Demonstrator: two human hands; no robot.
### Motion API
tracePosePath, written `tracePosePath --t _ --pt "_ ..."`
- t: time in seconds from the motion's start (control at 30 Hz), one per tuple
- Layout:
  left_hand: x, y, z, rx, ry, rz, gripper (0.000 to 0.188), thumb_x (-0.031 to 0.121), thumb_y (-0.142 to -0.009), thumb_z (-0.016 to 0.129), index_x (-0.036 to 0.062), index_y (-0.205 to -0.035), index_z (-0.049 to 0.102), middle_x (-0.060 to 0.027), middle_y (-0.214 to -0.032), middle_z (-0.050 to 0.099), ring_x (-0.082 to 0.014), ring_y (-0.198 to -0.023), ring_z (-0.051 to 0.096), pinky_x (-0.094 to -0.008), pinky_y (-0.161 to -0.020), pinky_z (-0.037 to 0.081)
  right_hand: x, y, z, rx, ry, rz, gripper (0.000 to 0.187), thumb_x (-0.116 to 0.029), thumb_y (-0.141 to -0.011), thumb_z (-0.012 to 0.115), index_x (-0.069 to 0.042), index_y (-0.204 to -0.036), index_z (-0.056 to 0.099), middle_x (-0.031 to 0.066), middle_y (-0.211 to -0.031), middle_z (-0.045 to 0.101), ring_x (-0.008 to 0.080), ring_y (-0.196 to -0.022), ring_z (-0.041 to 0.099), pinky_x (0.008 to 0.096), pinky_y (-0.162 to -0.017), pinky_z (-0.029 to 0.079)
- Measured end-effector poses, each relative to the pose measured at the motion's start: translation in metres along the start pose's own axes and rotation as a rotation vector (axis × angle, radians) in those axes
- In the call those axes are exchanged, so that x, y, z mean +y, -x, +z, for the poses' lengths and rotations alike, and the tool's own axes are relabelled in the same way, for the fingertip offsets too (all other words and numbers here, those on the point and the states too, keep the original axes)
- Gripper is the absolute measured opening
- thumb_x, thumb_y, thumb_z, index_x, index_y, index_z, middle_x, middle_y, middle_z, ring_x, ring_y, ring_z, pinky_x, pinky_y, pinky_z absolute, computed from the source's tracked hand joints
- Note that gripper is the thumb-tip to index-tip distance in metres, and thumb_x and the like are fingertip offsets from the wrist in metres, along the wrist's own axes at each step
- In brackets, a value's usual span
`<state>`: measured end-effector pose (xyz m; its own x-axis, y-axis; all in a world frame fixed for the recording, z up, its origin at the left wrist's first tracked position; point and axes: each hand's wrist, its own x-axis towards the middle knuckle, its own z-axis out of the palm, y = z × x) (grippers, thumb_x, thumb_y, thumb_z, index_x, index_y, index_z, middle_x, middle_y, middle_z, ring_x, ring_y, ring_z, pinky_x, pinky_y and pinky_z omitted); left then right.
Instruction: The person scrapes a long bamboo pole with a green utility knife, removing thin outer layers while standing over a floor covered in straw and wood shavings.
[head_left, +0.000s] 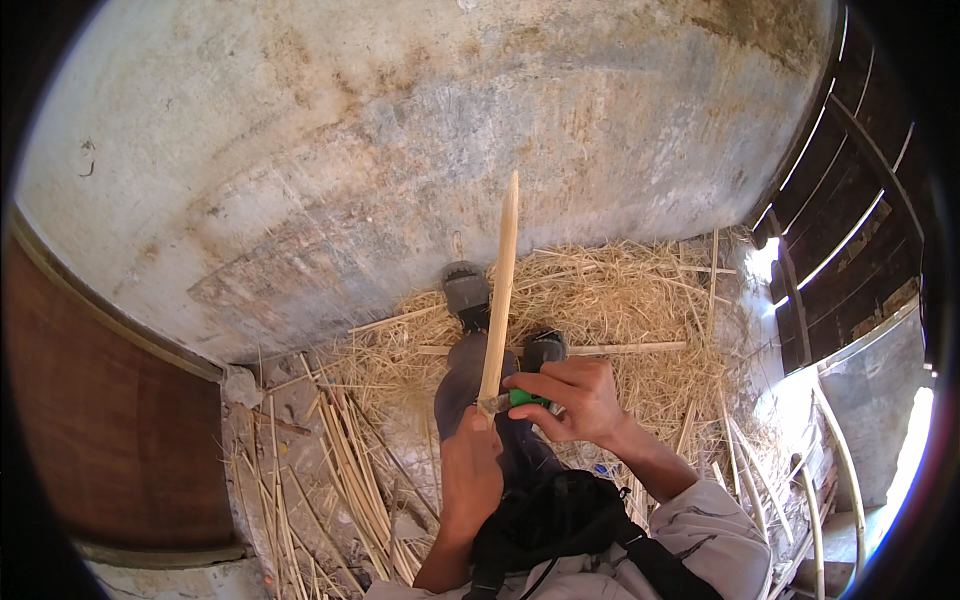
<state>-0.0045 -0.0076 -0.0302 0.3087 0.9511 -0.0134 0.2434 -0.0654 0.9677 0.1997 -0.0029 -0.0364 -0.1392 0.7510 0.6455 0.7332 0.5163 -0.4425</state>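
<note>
My left hand (468,468) grips the lower end of a long pale cane strip (501,280) that points up and away from me toward the wall. Just right of it, my right hand (575,398) holds a knife with a green handle (527,398), its blade pressed against the strip near my left thumb. Both hands work above my lap. Below them my legs stretch out, with my two feet in dark sandals (467,290) resting on a heap of straw-like shavings (620,300).
A stained concrete wall (400,130) rises close ahead. Bundles of split cane strips (345,470) lie on the floor at my left. A wooden panel (110,400) stands at far left, dark slatted boards (840,180) at right, and bent canes (835,470) lean at lower right.
</note>
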Motion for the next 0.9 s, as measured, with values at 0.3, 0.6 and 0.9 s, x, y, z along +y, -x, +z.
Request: tracePosePath --t 0.3,0.6,0.9 --pt "-0.016 0.016 0.004 -0.001 -0.128 -0.011 0.037 0.026 -0.114 0.037 -0.0007 -0.093 0.053 -0.0189 -0.067 0.057 -0.0383 -0.061 0.06 -0.0483 -0.06 0.046 0.022 -0.022 -0.013 0.166 0.075 0.131 0.026 -0.029 -0.087 0.085 -0.011 -0.105 0.082 0.0066 -0.084 0.077 0.0249 -0.064 0.07 0.0347 -0.057 0.053" --pt "-0.024 0.03 -0.002 -0.041 -0.161 -0.012 0.033 0.021 -0.113 0.04 -0.0009 -0.093 0.055 -0.0233 -0.07 0.061 -0.0469 -0.068 0.065 -0.0518 -0.064 0.049 0.074 -0.045 -0.013 0.455 0.193 0.281 0.023 -0.029 -0.095 0.079 -0.011 -0.109 0.081 0.0069 -0.085 0.078 0.0195 -0.062 0.069 0.0335 -0.056 0.051" --pt "-0.043 0.03 -0.015 0.032 -0.082 -0.042 0.043 0.032 -0.116 0.04 0.0029 -0.088 0.054 -0.005 -0.066 0.05 -0.014 -0.059 0.048 -0.0339 -0.056 0.039 0.103 -0.04 -0.046 0.441 0.008 0.543 0.033 -0.039 -0.106 0.066 -0.008 -0.112 0.078 0.0067 -0.07 0.064 0.0128 -0.057 0.053 0.0323 -0.053 0.037"
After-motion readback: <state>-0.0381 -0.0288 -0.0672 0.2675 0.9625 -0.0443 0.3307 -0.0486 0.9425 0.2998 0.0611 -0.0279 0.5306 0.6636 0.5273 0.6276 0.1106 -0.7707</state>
